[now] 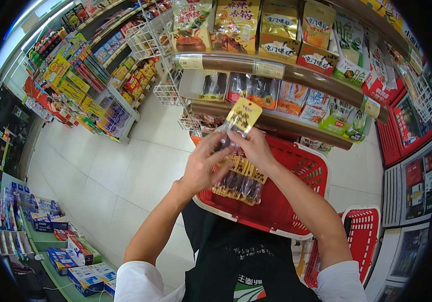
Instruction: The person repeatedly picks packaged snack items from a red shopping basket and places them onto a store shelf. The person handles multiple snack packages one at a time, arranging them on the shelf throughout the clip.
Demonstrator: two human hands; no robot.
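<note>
A snack packet with a yellow header (244,115) and a clear lower part is held up over a red plastic shopping basket (276,211). My right hand (255,147) pinches the packet from the right, thumb on its front. My left hand (204,162) is at the packet's lower left, blurred, fingers spread; whether it grips the packet is hard to tell. Below the hands, a row of similar yellow-topped packets (240,185) lies in the basket's left part. Beyond the held packet, a shelf tray holds dark snack packets (214,85).
Shelves with a brown price rail (235,62) curve across the front. A white wire rack (169,94) stands at their left end. Another red basket (363,241) is at lower right, beside white cabinets (404,249). Tiled floor (140,162) shows at left, near a display stand (114,113).
</note>
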